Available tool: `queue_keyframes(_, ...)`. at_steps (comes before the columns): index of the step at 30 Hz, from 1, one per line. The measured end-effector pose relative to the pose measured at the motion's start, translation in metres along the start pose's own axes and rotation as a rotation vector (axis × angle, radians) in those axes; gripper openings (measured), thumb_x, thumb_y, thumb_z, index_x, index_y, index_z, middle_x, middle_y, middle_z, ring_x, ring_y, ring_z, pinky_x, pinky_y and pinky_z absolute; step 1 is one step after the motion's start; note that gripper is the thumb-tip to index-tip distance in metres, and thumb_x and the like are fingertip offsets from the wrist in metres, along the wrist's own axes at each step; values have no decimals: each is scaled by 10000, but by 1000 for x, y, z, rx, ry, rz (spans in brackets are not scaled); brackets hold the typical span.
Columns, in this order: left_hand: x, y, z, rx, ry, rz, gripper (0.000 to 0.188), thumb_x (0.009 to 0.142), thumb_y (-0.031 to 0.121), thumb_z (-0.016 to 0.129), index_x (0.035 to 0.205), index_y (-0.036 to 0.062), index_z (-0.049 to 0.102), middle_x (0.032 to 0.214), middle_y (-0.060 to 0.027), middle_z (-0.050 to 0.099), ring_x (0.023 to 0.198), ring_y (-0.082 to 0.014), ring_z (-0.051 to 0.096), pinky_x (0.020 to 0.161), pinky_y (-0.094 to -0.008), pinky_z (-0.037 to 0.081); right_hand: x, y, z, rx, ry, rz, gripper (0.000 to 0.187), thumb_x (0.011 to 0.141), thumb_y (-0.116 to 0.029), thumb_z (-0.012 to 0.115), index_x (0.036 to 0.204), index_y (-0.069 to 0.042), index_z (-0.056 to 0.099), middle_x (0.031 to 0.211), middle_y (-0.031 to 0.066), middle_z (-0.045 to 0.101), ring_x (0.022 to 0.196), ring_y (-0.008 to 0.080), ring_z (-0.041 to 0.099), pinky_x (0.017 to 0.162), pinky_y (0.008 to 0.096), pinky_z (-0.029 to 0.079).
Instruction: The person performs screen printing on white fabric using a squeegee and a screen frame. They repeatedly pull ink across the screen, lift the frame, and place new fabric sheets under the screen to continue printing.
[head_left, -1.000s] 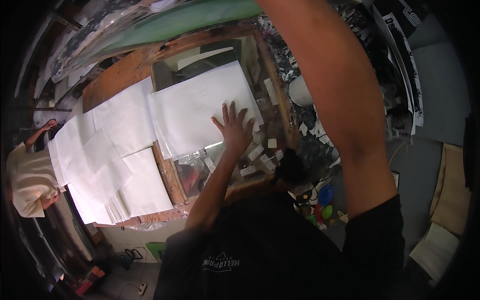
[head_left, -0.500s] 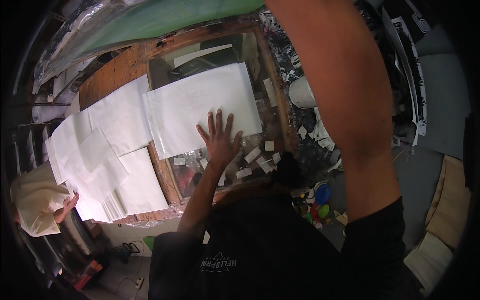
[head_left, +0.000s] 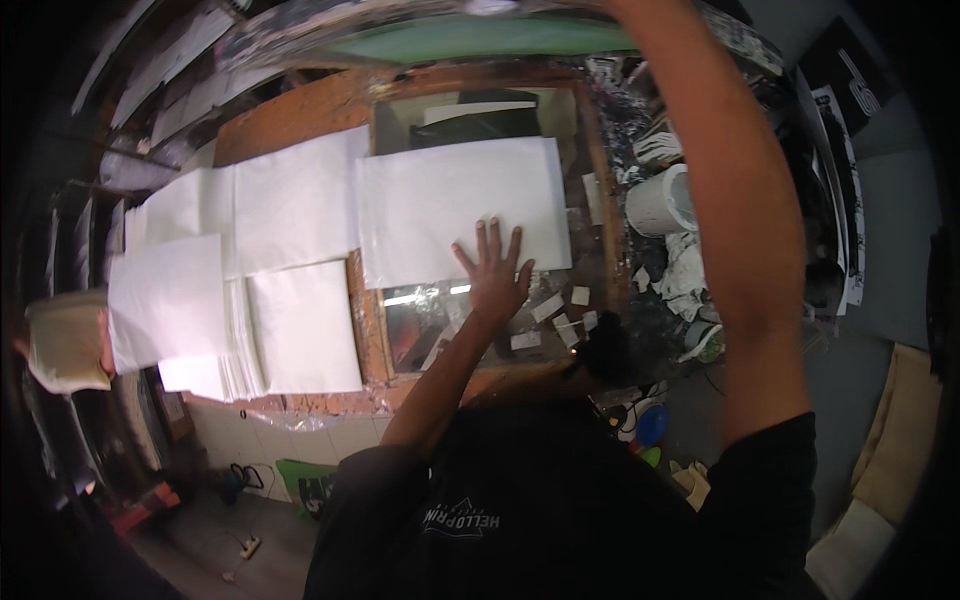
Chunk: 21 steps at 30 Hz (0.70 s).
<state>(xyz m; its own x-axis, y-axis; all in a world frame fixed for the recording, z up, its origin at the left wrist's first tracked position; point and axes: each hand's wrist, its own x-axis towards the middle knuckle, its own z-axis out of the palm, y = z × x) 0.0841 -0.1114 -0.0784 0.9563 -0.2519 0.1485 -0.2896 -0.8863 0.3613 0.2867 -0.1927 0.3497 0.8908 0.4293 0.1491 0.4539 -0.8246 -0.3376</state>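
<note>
- Flat white rectangular paper-like sheet (head_left: 430, 205) lay on the clear glassy panel (head_left: 405, 318) framed in brown wood; long axis left-right, right end angled slightly away.
- Left hand (head_left: 497, 285) rested on its near edge, fingers spread wide, gripping nothing, likely to keep it flat.
- Right hand out of view; couldn't tell its grip.

Wht bucket (head_left: 650, 208) by crumpled wht stuff (head_left: 683, 268); rnd blue item (head_left: 652, 425); pwr strip (head_left: 250, 547) on flr (head_left: 285, 552).

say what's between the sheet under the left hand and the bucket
The head view shows a clear panel, pale strip and wooden edge between sheet and bucket.
</note>
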Motion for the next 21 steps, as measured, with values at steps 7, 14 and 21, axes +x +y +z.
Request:
queue_keyframes(7, 1, 0, -16, -137, 52, -17, 613, 1007, 387, 567, 1523, 91, 421, 1611, -256, 276, 1530, -433, 184, 1134, -765, 105, -5, -2, 13, -128, 97, -41, 541, 987, -466, 519, 632, -73, 626, 513, -2, 478, 453, 122, 403, 459, 345, 393)
queue_keyframes(14, -20, 16, -179, -1286, 419, -320, 580, 985, 112, 626, 1491, -23, 375, 1417, -188, 525, 1359, -288, 476, 1160, -459, 359, -127, -7, 139, -125, 291, -107, 557, 909, -624, 623, 853, -76, 705, 706, 114, 688, 640, 303, 676, 630, 457, 527)
queue_keyframes(21, -109, -37, -93, -1881, 61, -1110, 460, 1002, 281, 517, 1396, 45, 488, 1363, -114, 548, 1287, -252, 500, 1099, -565, 367, -242, 11, 306, 32, -12, -127, 346, 853, -55, 623, 1199, -61, 620, 1078, 133, 685, 996, 332, 649, 869, 484, 449)
